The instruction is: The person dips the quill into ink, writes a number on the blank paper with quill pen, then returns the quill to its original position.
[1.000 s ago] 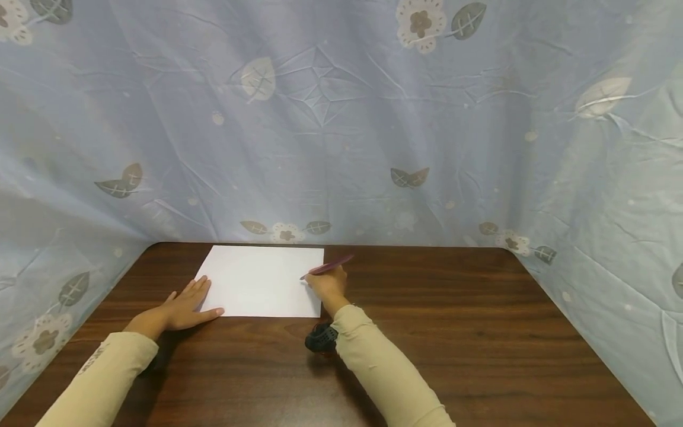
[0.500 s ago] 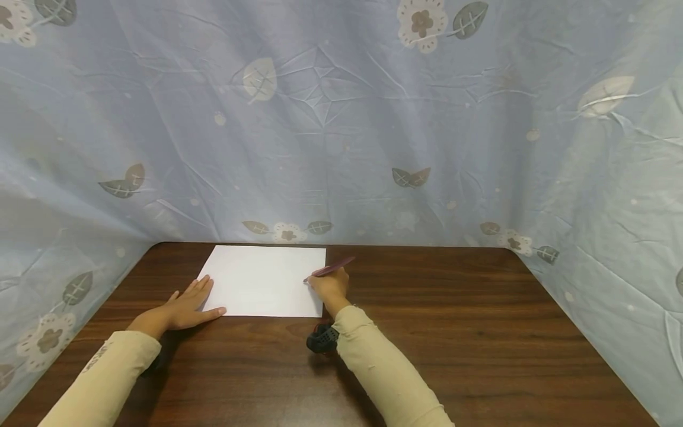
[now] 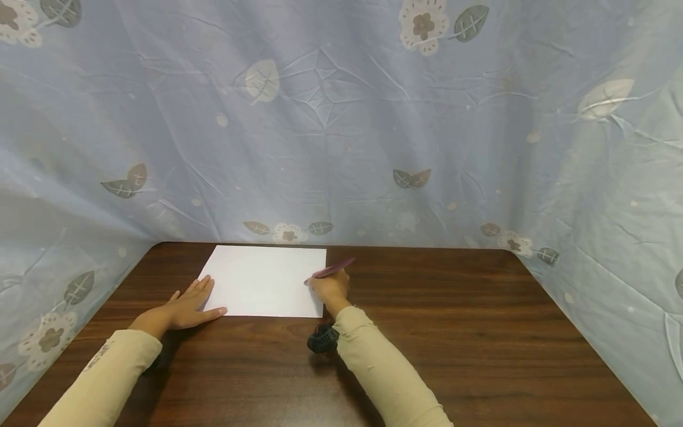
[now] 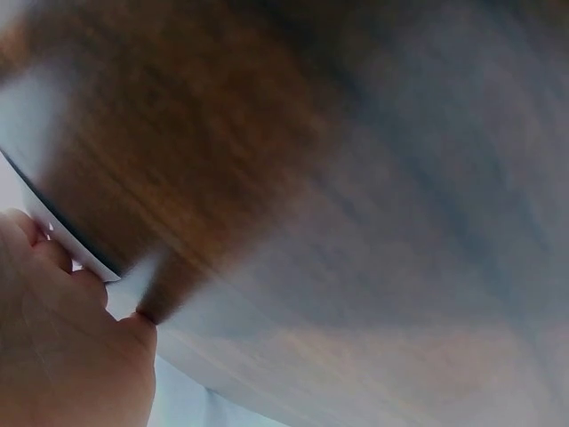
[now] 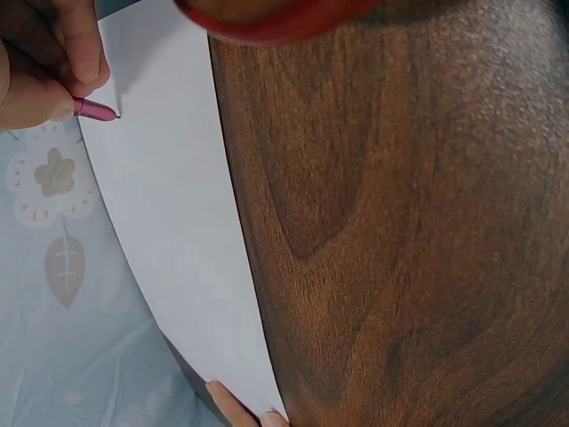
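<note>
We see paper (image 3: 261, 281) flat on the table (image 3: 453, 332), far and left; the left hand (image 3: 184, 309) spreads over its left edge, likely steadying it; the right hand (image 3: 331, 290) pinches a pen (image 3: 339, 265) near its tip, probably for control.

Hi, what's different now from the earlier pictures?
The purple pen and the right hand pinching it have moved slightly toward the person, so the pen's tip is a little closer to the near edge of the paper. Nothing was taken hold of or let go. The left hand stays spread at the paper's left end; paper and table look unmoved.
</note>
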`<state>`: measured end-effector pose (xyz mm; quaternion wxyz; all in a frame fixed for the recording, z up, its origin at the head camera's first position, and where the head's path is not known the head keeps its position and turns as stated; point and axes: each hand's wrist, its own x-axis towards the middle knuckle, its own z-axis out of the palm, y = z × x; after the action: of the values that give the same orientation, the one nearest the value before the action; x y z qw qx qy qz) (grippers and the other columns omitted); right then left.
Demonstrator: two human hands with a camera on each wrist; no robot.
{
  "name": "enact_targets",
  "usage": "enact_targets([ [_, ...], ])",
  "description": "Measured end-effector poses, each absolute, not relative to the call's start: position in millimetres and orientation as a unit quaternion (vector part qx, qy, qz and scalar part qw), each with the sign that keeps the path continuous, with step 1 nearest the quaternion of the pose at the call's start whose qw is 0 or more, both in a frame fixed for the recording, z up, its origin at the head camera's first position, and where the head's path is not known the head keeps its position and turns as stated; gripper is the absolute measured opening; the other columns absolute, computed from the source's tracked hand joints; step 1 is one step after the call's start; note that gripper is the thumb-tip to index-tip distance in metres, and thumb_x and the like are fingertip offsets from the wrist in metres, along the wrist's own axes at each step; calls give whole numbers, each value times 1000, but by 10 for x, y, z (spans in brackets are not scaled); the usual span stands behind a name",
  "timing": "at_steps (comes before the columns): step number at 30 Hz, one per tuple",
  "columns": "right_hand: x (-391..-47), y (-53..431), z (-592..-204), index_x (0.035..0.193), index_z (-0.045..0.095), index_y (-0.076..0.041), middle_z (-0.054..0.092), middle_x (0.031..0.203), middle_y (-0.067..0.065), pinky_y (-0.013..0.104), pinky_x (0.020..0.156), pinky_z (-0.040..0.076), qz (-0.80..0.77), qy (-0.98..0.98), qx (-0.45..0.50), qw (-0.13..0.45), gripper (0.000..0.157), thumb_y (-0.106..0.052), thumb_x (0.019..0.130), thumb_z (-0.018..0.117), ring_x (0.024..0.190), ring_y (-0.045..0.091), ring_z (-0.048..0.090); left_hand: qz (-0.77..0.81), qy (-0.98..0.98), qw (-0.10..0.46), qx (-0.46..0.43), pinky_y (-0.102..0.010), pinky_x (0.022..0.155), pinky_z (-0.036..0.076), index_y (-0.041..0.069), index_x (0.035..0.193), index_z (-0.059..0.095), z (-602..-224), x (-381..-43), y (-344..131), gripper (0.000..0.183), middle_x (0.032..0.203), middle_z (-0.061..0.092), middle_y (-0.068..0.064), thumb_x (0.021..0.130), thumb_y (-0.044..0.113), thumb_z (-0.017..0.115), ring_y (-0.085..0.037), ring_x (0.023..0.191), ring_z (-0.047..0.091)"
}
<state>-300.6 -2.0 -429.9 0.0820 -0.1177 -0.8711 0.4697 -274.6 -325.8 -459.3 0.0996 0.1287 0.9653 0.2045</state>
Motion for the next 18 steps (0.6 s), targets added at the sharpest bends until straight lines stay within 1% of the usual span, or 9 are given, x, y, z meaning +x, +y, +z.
enact_targets([
  [11, -3015, -16, -4306, 79, 69, -6, 70, 85, 11, 42, 78, 54, 471, -870, -115, 85, 23, -16, 64, 83, 84, 31, 67, 208, 965, 97, 128, -75, 100, -5, -14, 147, 11, -4611, -2754, -3257, 112, 154, 4, -33, 84, 71, 48, -54, 140, 0],
  [18, -2999, -44, -4304, 81, 69, -7, 71, 87, 11, 41, 79, 54, 489, -861, -119, 79, 20, -14, 66, 80, 83, 30, 67, 213, 963, 93, 133, -76, 100, -3, -14, 147, 12, -4558, -2710, -3222, 104, 153, 5, -35, 88, 62, 51, -55, 139, 1],
])
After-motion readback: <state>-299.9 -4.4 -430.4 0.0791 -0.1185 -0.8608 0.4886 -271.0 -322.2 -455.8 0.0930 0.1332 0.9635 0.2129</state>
